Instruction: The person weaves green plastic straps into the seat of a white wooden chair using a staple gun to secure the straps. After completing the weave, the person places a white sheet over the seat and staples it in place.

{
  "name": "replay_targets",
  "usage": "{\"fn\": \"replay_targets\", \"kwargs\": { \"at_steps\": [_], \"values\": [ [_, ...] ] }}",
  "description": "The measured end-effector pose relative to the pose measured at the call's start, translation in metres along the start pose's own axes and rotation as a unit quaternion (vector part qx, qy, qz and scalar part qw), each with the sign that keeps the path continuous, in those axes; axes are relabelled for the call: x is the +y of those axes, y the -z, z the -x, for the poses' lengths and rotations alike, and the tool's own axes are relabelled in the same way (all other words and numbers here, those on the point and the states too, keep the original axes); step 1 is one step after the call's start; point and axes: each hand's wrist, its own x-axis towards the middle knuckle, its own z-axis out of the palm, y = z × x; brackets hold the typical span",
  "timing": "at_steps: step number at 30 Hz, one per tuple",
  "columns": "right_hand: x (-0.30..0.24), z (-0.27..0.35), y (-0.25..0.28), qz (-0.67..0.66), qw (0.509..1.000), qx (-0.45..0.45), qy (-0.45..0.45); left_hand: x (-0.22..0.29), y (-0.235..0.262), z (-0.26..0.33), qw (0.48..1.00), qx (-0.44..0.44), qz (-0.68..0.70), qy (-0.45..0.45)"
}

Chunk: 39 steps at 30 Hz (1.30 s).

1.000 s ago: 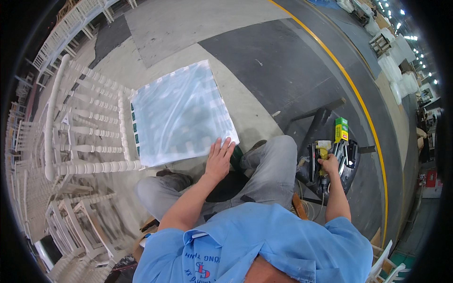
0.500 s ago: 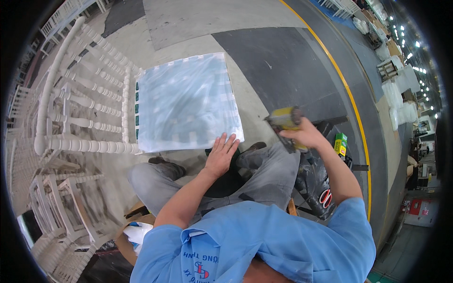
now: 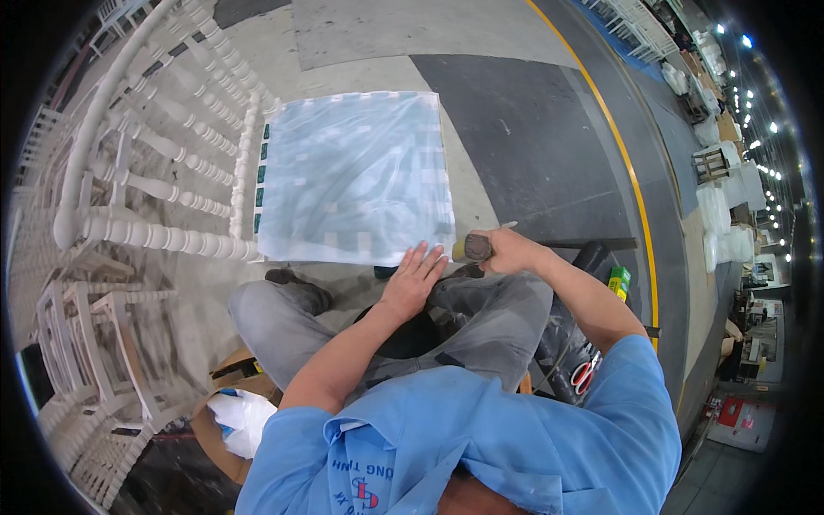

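A white chair (image 3: pixel 146 184) lies on its side in front of me, its square seat (image 3: pixel 352 176) wrapped in clear plastic film. My left hand (image 3: pixel 414 279) lies flat with spread fingers on the near edge of the seat. My right hand (image 3: pixel 502 251) grips a small tool with a dark and yellowish handle (image 3: pixel 474 248) right at the seat's near right corner. I sit with my grey-trousered knees (image 3: pixel 481 309) under the seat.
More white chairs (image 3: pixel 81 343) are stacked at the left. A cardboard piece with a white bag (image 3: pixel 240 421) lies by my left leg. Red-handled scissors (image 3: pixel 584 374) and a green and yellow box (image 3: pixel 618 281) lie at my right. A yellow floor line (image 3: pixel 631 172) runs past.
My right hand lifted the tool from the things at my right and carried it left to the seat's near corner. My left hand stayed on the seat edge.
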Motion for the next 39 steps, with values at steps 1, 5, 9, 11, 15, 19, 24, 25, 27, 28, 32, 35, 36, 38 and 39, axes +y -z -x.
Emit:
{"fn": "replay_targets", "kwargs": {
  "at_steps": [1, 5, 9, 11, 15, 19, 24, 25, 27, 28, 32, 35, 36, 38, 39],
  "values": [
    [-0.003, -0.001, 0.000, -0.004, 1.000, -0.008, -0.020, 0.000, 0.002, 0.001, 1.000, 0.000, -0.006, -0.001],
    [0.002, 0.008, -0.004, 0.015, 0.999, 0.032, 0.020, 0.003, 0.006, -0.003, 1.000, 0.005, 0.022, -0.004],
    [-0.006, 0.030, 0.004, -0.117, 0.988, 0.097, -0.040, -0.007, 0.011, 0.004, 0.994, 0.046, 0.090, 0.034],
    [-0.020, 0.047, 0.013, -0.237, 0.960, 0.108, -0.098, -0.024, 0.013, 0.022, 0.985, 0.111, 0.100, 0.085],
    [-0.021, 0.102, 0.018, -0.402, 0.887, 0.208, -0.091, -0.040, 0.036, 0.052, 0.831, 0.214, 0.288, 0.425],
    [-0.025, 0.137, 0.005, -0.489, 0.820, 0.295, -0.035, -0.058, 0.048, 0.068, 0.396, 0.339, 0.605, 0.602],
    [-0.030, 0.151, -0.012, -0.519, 0.795, 0.310, -0.046, -0.118, 0.052, 0.046, 0.308, 0.402, 0.708, 0.493],
    [-0.024, 0.156, -0.017, -0.492, 0.809, 0.306, -0.098, -0.121, 0.047, 0.035, 0.314, 0.430, 0.719, 0.447],
    [-0.032, 0.163, -0.023, -0.514, 0.783, 0.340, -0.084, -0.113, 0.040, 0.021, 0.318, 0.448, 0.714, 0.434],
    [-0.038, 0.171, -0.025, -0.526, 0.772, 0.350, -0.065, -0.109, 0.044, 0.015, 0.324, 0.446, 0.663, 0.508],
    [-0.030, 0.209, -0.057, -0.513, 0.766, 0.379, -0.076, -0.093, 0.053, -0.004, 0.360, 0.425, 0.582, 0.593],
    [-0.048, 0.222, -0.063, -0.520, 0.758, 0.391, -0.055, -0.117, 0.068, 0.014, 0.442, 0.411, 0.636, 0.480],
    [-0.051, 0.226, -0.066, -0.512, 0.761, 0.392, -0.067, -0.122, 0.072, 0.014, 0.461, 0.395, 0.643, 0.468],
    [-0.054, 0.232, -0.072, -0.494, 0.773, 0.388, -0.085, -0.136, 0.080, 0.019, 0.467, 0.351, 0.670, 0.459],
    [-0.058, 0.232, -0.072, -0.493, 0.775, 0.387, -0.079, -0.143, 0.085, 0.024, 0.480, 0.325, 0.681, 0.447]
  ]
}}
